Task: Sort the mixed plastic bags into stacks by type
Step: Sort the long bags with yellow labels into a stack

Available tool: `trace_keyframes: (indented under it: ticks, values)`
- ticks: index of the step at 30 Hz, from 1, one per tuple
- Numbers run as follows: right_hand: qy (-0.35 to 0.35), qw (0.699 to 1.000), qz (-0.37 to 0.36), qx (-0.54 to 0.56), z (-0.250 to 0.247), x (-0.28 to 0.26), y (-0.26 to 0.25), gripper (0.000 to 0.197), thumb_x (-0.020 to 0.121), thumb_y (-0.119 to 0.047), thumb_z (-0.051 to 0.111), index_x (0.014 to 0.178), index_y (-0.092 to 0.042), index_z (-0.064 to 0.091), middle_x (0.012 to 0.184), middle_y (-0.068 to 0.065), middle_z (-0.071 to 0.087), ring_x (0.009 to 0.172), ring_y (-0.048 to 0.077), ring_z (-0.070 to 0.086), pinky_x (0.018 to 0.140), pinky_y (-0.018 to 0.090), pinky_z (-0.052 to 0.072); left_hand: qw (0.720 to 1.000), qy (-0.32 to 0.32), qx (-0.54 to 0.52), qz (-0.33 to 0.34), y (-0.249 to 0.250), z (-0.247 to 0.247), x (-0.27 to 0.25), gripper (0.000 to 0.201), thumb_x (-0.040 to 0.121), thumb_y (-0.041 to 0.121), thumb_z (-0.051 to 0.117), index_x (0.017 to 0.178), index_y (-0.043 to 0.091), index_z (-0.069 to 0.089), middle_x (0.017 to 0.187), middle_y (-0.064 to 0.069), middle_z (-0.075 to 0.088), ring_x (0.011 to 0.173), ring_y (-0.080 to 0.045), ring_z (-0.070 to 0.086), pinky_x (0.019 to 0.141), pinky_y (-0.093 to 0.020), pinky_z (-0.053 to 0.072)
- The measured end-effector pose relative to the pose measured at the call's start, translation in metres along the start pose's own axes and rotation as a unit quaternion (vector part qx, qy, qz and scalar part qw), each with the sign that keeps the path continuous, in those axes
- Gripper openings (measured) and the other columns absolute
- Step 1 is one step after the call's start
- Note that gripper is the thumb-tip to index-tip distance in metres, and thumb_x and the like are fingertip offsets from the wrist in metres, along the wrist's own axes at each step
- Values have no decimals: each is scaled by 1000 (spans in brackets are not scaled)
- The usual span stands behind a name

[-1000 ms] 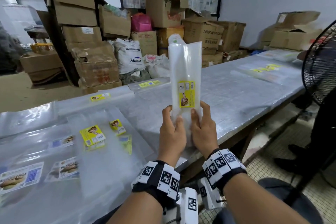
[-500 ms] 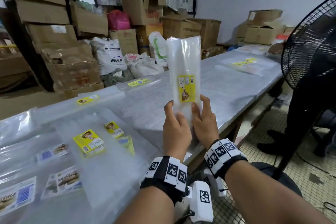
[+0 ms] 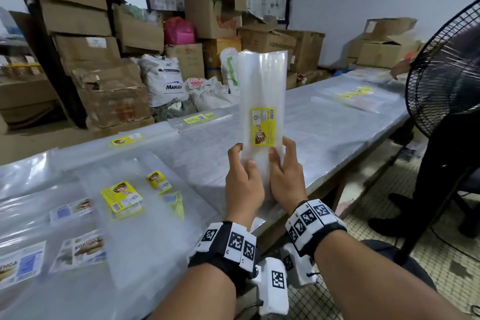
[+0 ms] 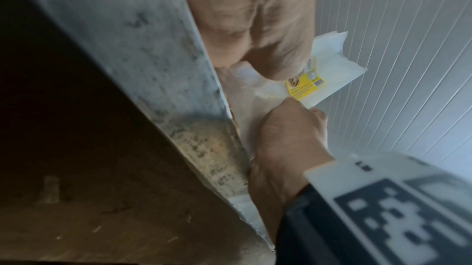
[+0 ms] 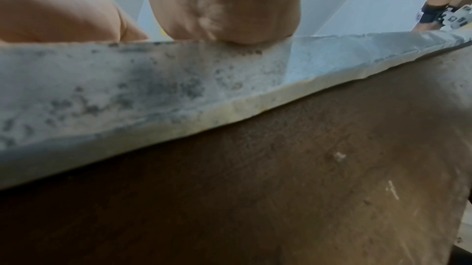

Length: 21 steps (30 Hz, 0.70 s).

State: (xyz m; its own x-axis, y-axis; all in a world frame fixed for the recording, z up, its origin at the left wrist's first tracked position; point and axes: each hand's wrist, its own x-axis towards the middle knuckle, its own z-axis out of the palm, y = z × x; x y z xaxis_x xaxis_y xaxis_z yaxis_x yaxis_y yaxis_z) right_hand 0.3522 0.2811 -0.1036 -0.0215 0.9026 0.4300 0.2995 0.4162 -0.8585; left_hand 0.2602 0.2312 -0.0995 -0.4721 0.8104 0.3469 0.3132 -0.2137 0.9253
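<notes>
Both hands' grip holds bag stack (image 3: pixel 262 91) upright; fan (image 3: pixel 446 70) stands right

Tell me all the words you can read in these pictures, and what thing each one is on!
"MARLEX": on the white sack by the boxes.
"ENGA": end of a cut-off word on the blue-and-white bag label at the table's near left.
Yellow label on the bag stack held by the left hand and right hand: too small to read.
Other bag labels, the box prints and the window papers: too blurred.
</notes>
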Motion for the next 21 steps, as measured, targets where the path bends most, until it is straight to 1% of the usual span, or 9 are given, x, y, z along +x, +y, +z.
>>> trace_keyframes:
  ticks: [4, 7, 10, 12, 14, 16, 18, 19, 21]
  values:
    - [-4, 1000, 0, 13, -2, 0, 1, 18, 107, -39, 44, 123, -45, 38, 95, -2, 71, 83, 20, 69, 75, 37, 54, 1000, 2, 8, -6, -1, 0, 1, 35, 107, 20, 44, 141, 27, 39, 111, 0, 63, 93, -20, 61, 77, -27, 40]
    - [-3, 999, 0, 33, -2, 0, 3, 15, 107, -32, 43, 121, -38, 40, 91, -7, 70, 79, 13, 67, 71, 36, 52, 1000, -1, 22, -4, -2, 1, 1, 35, 106, 21, 45, 140, 29, 39, 115, -2, 65, 94, -21, 63, 78, -28, 42]
    - [-1, 998, 16, 64, -3, 3, 4, 11, 105, -23, 44, 112, -31, 42, 82, -8, 67, 73, 14, 64, 69, 37, 48, 999, -8, 33, 4, -5, 2, 3, 33, 106, 20, 45, 137, 29, 41, 101, 6, 66, 81, -1, 61, 72, -26, 40]
    - [-3, 995, 26, 100, -5, 7, 5, 8, 103, -31, 47, 109, -25, 46, 79, -3, 67, 72, 19, 63, 70, 42, 50, 999, -13, 36, 5, -5, 1, 3, 32, 106, 20, 45, 135, 30, 41, 92, 11, 65, 77, 4, 59, 69, -26, 41]
    - [-16, 993, 14, 117, -8, 15, 4, 15, 102, -42, 48, 103, -27, 49, 80, -4, 68, 72, 15, 63, 69, 43, 50, 999, -17, 40, 4, -5, 1, 3, 31, 106, 19, 45, 134, 32, 41, 85, 16, 62, 73, 7, 59, 64, -14, 42]
    - [-45, 992, -7, 114, -12, 26, -1, 10, 103, -44, 52, 99, -35, 50, 81, -8, 71, 73, 6, 65, 69, 37, 51, 999, -16, 38, -3, -4, 0, 3, 32, 105, 18, 45, 133, 33, 41, 87, 20, 61, 72, 10, 59, 63, -6, 40]
    - [-69, 990, -21, 119, -13, 35, -5, 8, 101, -46, 56, 106, -41, 51, 91, -14, 73, 85, 7, 69, 78, 38, 55, 999, -11, 31, -9, -2, -1, 2, 31, 105, 18, 44, 131, 35, 40, 89, 18, 62, 75, 6, 60, 65, -9, 42]
    - [-73, 991, -25, 112, -12, 38, -5, 14, 100, -46, 57, 112, -41, 51, 96, -14, 73, 91, 10, 70, 83, 39, 56, 1000, -7, 28, -12, -2, -1, 2, 29, 106, 19, 44, 130, 36, 40, 88, 15, 63, 76, 2, 60, 66, -13, 44]
    - [-80, 992, -36, 88, -10, 40, -5, 20, 102, -41, 57, 121, -38, 49, 99, -13, 73, 92, 12, 70, 82, 38, 55, 1000, 0, 25, -18, 1, -1, 0, 29, 106, 22, 44, 132, 35, 39, 87, 11, 62, 79, -7, 61, 70, -24, 46]
